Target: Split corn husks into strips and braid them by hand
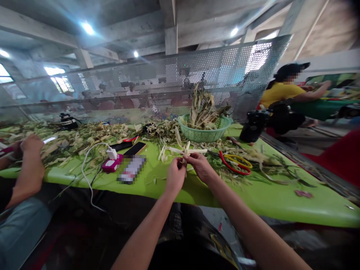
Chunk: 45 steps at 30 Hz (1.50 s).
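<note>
Pale strips of dried husk [188, 149] cross one another between my two hands, over the green table [157, 189]. My left hand [176, 174] is closed and pinches the lower end of the strips. From the right, my right hand [199, 165] grips the same strips between thumb and fingers, close to the left fingertips. The strips fan out upward and sideways; their lower ends are hidden by my fingers. Scissors with red and yellow handles [236, 163] lie just right of my right hand, on husk scraps.
A green basket [206, 134] of dry husks stands behind my hands. Phones [132, 170], a pink power block [111, 164] and a white cable lie to the left. A black container [254, 125] stands at right. A co-worker's hand [32, 146] is at far left; another person [284, 93] sits at right.
</note>
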{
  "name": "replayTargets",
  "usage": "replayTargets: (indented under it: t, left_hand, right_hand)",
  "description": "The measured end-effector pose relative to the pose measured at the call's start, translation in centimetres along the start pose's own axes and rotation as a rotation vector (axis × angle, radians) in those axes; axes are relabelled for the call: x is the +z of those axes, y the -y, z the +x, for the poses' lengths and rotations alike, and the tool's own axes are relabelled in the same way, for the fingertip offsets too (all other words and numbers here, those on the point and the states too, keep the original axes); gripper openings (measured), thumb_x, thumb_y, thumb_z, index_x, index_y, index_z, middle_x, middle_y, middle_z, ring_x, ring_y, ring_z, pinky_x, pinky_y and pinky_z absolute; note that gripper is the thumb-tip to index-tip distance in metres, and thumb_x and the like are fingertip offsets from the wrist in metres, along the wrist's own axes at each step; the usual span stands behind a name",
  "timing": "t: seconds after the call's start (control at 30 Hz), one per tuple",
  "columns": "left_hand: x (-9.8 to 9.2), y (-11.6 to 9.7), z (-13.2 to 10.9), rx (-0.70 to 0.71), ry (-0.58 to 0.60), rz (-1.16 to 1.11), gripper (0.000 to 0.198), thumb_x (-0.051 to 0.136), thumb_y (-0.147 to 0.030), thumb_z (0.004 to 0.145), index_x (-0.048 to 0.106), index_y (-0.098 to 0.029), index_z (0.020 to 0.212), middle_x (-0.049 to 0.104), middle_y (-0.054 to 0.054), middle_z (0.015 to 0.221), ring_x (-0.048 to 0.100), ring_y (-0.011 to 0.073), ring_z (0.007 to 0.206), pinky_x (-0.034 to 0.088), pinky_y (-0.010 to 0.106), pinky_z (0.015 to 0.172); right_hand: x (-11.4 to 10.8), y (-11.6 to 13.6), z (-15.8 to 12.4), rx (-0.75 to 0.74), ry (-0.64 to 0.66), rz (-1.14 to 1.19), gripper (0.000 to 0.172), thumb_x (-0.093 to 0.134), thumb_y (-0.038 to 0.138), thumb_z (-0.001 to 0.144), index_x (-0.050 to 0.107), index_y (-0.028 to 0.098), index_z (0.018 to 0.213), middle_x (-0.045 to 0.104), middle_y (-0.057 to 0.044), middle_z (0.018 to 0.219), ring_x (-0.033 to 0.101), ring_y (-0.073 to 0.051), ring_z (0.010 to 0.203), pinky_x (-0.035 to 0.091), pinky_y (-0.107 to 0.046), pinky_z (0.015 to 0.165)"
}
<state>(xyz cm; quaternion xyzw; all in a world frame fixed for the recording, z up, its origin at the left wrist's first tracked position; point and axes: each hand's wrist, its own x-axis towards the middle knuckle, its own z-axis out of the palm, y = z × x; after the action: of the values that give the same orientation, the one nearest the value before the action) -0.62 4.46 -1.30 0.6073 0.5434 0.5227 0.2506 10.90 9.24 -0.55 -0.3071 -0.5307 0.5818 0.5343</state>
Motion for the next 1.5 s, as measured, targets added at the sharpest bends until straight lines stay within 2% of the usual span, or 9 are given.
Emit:
replayTargets:
  t: [0.27, 0.43, 0.63, 0.7, 0.83, 0.9, 1.1, 1.23, 1.5]
  left_hand:
    - [-1.0, -0.7, -0.5, -0.020, -0.005, 0.043, 0.018, 0.055, -0.017, 0.080, 0.058, -0.020, 0.098, 0.054, -0.002, 0.066, 0.052, 0.0134, 0.060, 0.039, 0.025, 0.059]
    - [-0.7, -0.8, -2.0, 0.110, -0.007, 0.206, 0.029, 0.051, -0.011, 0.082, 0.055, -0.021, 0.109, 0.057, 0.000, 0.069, 0.056, 0.0164, 0.066, 0.042, 0.028, 0.066]
    - [-1.0, -0.7, -3.2, 0.168, 0.101, 0.293, 0.017, 0.052, -0.014, 0.084, 0.059, -0.021, 0.098, 0.063, 0.002, 0.074, 0.059, 0.0183, 0.072, 0.044, 0.031, 0.071]
    - [-2.0, -1.1, -2.8, 0.186, 0.105, 0.251, 0.015, 0.057, -0.021, 0.085, 0.059, -0.022, 0.099, 0.064, 0.002, 0.078, 0.059, 0.0185, 0.076, 0.045, 0.030, 0.072]
    - [-4.4, -2.4, -0.6, 0.302, -0.172, 0.290, 0.016, 0.056, -0.030, 0.088, 0.061, -0.021, 0.100, 0.064, 0.008, 0.100, 0.056, 0.0218, 0.100, 0.042, 0.037, 0.092]
    - [-5.0, -2.7, 0.6, 0.323, -0.135, 0.304, 0.018, 0.058, -0.029, 0.087, 0.062, -0.021, 0.102, 0.064, 0.008, 0.103, 0.056, 0.0216, 0.101, 0.041, 0.038, 0.095]
    - [-4.0, -1.8, 2.6, 0.162, 0.072, 0.082, 0.013, 0.063, -0.029, 0.081, 0.064, -0.016, 0.083, 0.064, 0.005, 0.085, 0.059, 0.0161, 0.082, 0.047, 0.029, 0.078]
    - [-3.6, -1.2, 2.6, 0.026, 0.011, -0.163, 0.014, 0.057, -0.030, 0.085, 0.059, -0.017, 0.083, 0.063, 0.002, 0.080, 0.057, 0.0123, 0.073, 0.046, 0.024, 0.070]
    - [-3.6, -0.1, 2.8, -0.035, -0.138, -0.336, 0.017, 0.054, -0.035, 0.086, 0.054, -0.018, 0.086, 0.058, 0.000, 0.078, 0.059, 0.0122, 0.071, 0.050, 0.025, 0.069]
  right_hand:
    - [0.0, 0.3, -0.1, -0.010, -0.053, -0.050, 0.029, 0.084, 0.041, 0.060, 0.070, 0.016, 0.066, 0.059, -0.001, 0.061, 0.044, -0.011, 0.054, 0.033, -0.027, 0.053]
    - [0.2, 0.4, -0.1, -0.074, -0.128, 0.031, 0.033, 0.086, 0.040, 0.056, 0.066, 0.020, 0.073, 0.058, 0.001, 0.065, 0.046, -0.012, 0.056, 0.037, -0.028, 0.054]
    - [-0.1, 0.2, 0.2, -0.108, -0.163, 0.032, 0.035, 0.084, 0.046, 0.057, 0.067, 0.021, 0.075, 0.058, -0.001, 0.069, 0.050, -0.015, 0.064, 0.039, -0.027, 0.056]
    - [-0.2, 0.2, 0.2, -0.062, -0.122, 0.036, 0.033, 0.085, 0.043, 0.057, 0.068, 0.020, 0.074, 0.059, -0.001, 0.069, 0.050, -0.014, 0.064, 0.038, -0.026, 0.056]
    - [-0.2, 0.2, -0.2, 0.053, 0.073, 0.006, 0.026, 0.082, 0.038, 0.064, 0.069, 0.017, 0.073, 0.057, 0.001, 0.065, 0.046, -0.011, 0.059, 0.035, -0.025, 0.055]
    - [-0.1, 0.1, -0.3, 0.075, 0.163, -0.024, 0.024, 0.081, 0.036, 0.066, 0.070, 0.017, 0.075, 0.058, 0.001, 0.065, 0.046, -0.011, 0.059, 0.034, -0.025, 0.056]
    - [0.1, 0.1, -0.4, 0.055, 0.251, -0.054, 0.026, 0.083, 0.035, 0.064, 0.070, 0.017, 0.078, 0.061, 0.000, 0.070, 0.048, -0.012, 0.062, 0.036, -0.025, 0.056]
    - [0.3, 0.3, -0.5, 0.096, 0.183, 0.001, 0.027, 0.080, 0.040, 0.067, 0.071, 0.018, 0.079, 0.060, 0.001, 0.065, 0.046, -0.010, 0.056, 0.036, -0.025, 0.055]
    - [0.4, 0.2, -0.4, 0.129, 0.084, 0.028, 0.029, 0.082, 0.044, 0.063, 0.072, 0.017, 0.068, 0.063, 0.000, 0.063, 0.048, -0.011, 0.055, 0.038, -0.025, 0.055]
